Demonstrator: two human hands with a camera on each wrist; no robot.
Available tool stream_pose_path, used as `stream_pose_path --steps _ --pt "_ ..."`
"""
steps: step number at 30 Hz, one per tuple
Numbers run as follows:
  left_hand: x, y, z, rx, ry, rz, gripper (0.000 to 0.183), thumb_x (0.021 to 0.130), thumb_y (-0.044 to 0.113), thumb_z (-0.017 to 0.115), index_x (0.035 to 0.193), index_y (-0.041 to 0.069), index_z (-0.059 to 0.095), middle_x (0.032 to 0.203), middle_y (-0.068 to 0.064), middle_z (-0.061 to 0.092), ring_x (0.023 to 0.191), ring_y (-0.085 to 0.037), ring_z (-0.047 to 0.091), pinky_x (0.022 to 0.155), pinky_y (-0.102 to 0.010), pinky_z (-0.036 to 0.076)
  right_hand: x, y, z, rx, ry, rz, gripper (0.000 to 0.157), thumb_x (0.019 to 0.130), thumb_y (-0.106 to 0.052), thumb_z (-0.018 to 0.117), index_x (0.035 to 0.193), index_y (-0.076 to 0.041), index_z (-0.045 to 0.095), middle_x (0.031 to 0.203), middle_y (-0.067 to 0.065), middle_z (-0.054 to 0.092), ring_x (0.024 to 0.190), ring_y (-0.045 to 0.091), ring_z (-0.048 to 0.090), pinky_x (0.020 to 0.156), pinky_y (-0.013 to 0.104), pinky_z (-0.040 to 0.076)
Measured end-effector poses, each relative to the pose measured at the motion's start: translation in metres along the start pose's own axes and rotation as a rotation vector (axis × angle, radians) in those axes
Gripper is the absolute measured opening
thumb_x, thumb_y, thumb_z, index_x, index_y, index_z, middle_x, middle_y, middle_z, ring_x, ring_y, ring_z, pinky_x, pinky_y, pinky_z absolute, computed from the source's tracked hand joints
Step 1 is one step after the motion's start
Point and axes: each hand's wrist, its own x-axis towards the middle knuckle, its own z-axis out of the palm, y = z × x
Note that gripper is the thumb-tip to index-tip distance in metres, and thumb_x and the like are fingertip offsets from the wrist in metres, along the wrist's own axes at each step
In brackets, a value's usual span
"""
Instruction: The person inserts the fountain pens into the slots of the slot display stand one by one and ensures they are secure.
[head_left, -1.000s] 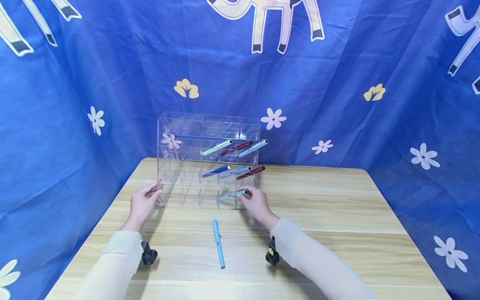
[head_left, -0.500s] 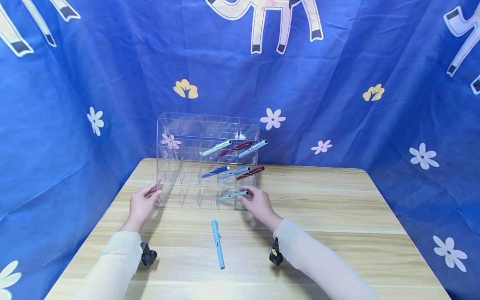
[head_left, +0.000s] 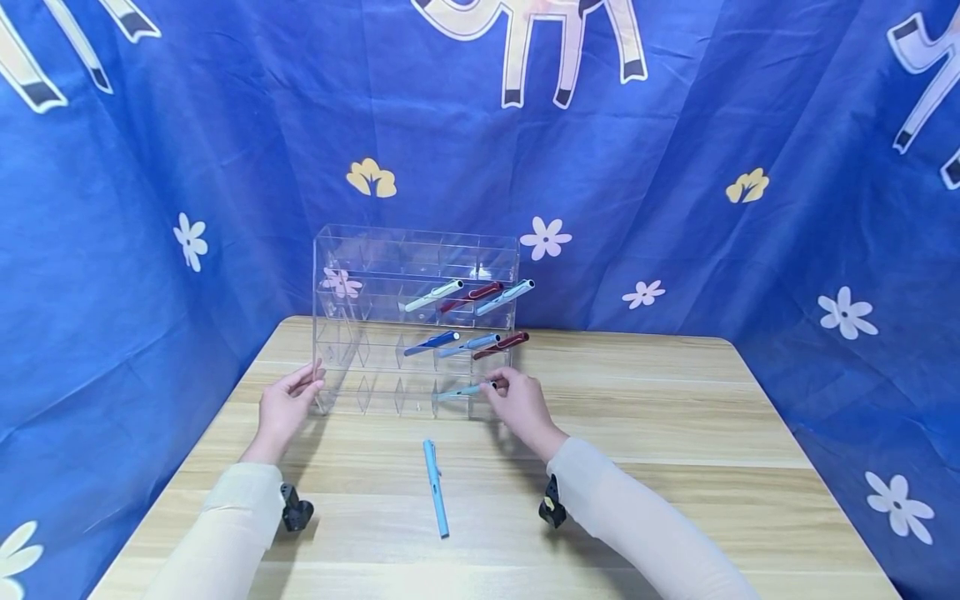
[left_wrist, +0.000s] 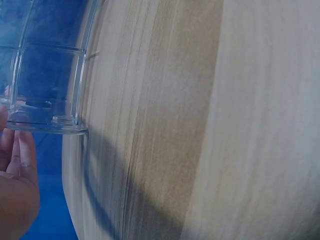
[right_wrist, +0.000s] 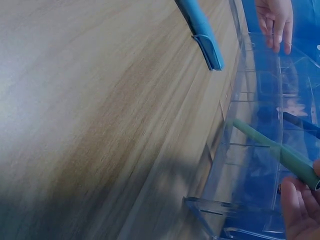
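Observation:
My left hand (head_left: 283, 410) pinches the lower left side wall of a clear acrylic pen rack (head_left: 316, 292). In the left wrist view, fingers (left_wrist: 26, 155) show against that wall. At the bottom row's right end, my right hand (head_left: 522, 410) holds the cap end of a pale green pen (head_left: 459, 392). The pen slants into the rack, as the right wrist view shows its barrel (right_wrist: 280, 152) crossing the clear dividers. A light blue pen (head_left: 437, 490) lies on the table in front of the rack.
Several pens rest in the rack's upper rows, among them a mint one (head_left: 433, 296), a dark blue one (head_left: 432, 342) and a dark red one (head_left: 502, 346). Their ends jut out toward me. A blue patterned cloth (head_left: 630, 208) hangs behind the wooden table (head_left: 660, 433).
My right hand's fingers have shifted slightly up and right onto the pale green pen's end, covering more of it. The left hand, rack and loose pen look unchanged.

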Motion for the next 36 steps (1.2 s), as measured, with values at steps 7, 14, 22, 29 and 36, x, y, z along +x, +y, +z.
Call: stream_pose_path --steps 7,14,22,29,36 --pt "0.0 -0.0011 0.0002 0.003 0.005 -0.01 0.038 0.092 0.006 0.063 0.128 -0.004 0.055 0.115 -0.025 0.06 0.082 0.014 0.056 0.076 -0.005 0.046 -0.0015 0.0005 -0.0005 0.017 -0.024 0.031 0.03 0.088 -0.024 0.07 0.113 -0.007 0.066 0.09 0.001 0.069 0.077 0.009 0.063 0.073 0.026 0.055" --pt "0.0003 -0.0022 0.0002 0.006 0.006 -0.004 0.038 0.092 0.005 0.063 0.128 -0.005 0.055 0.115 -0.024 0.06 0.086 0.01 0.059 0.077 -0.005 0.046 -0.0023 0.0024 -0.0001 0.059 -0.017 0.074 0.028 0.087 -0.024 0.072 0.108 -0.006 0.067 0.085 -0.001 0.067 0.075 0.008 0.064 0.068 0.024 0.055" --pt "0.0013 -0.0035 0.0012 0.006 0.012 0.001 0.038 0.092 0.005 0.062 0.128 -0.006 0.054 0.115 -0.025 0.059 0.082 0.015 0.056 0.076 -0.005 0.046 -0.0026 0.0031 -0.0003 0.024 0.0 0.012 0.022 0.087 -0.018 0.071 0.105 -0.006 0.069 0.078 -0.004 0.065 0.069 0.007 0.059 0.066 0.025 0.053" --pt "0.0003 -0.0029 0.0017 -0.015 0.013 0.017 0.038 0.092 0.004 0.063 0.127 -0.007 0.055 0.114 -0.027 0.059 0.08 0.018 0.054 0.076 -0.005 0.046 -0.0032 0.0043 -0.0009 0.003 -0.01 -0.023 0.019 0.087 -0.017 0.071 0.105 -0.009 0.069 0.074 -0.007 0.062 0.066 0.007 0.055 0.064 0.025 0.051" --pt "0.0008 -0.0028 0.0017 -0.014 0.014 0.011 0.038 0.092 0.004 0.063 0.127 -0.006 0.055 0.114 -0.026 0.059 0.08 0.017 0.054 0.076 -0.005 0.047 -0.0038 0.0064 -0.0019 0.005 -0.016 -0.052 0.02 0.088 -0.015 0.071 0.105 -0.006 0.069 0.071 -0.007 0.059 0.063 0.008 0.052 0.059 0.024 0.048"
